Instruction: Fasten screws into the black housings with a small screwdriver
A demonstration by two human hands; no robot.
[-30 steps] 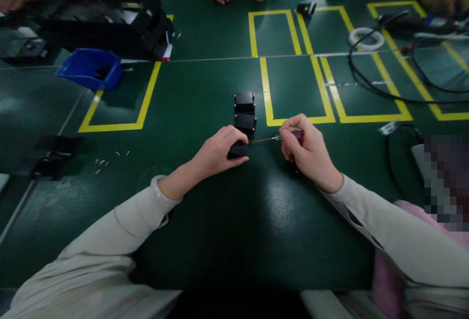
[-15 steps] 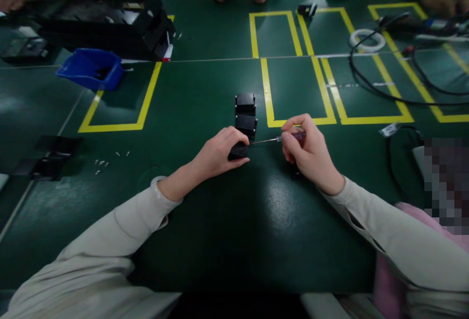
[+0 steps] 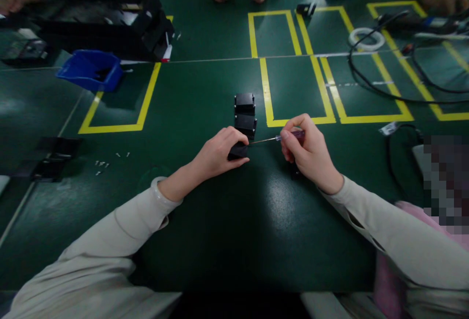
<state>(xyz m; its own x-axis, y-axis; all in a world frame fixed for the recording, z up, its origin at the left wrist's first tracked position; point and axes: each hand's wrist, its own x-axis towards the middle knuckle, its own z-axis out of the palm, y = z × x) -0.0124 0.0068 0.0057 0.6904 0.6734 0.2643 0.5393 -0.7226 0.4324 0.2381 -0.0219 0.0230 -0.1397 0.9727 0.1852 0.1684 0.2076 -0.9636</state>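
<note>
A small black block is mostly hidden under the left hand, which is clenched on it on the green table. A thin screwdriver is pinched by the right hand, its tip touching the block, just before two more black blocks

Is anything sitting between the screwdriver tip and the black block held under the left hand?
Nothing visible does. The thin metal shaft of the purple-handled screwdriver in the right hand runs straight to the small black block under the left hand.
</note>
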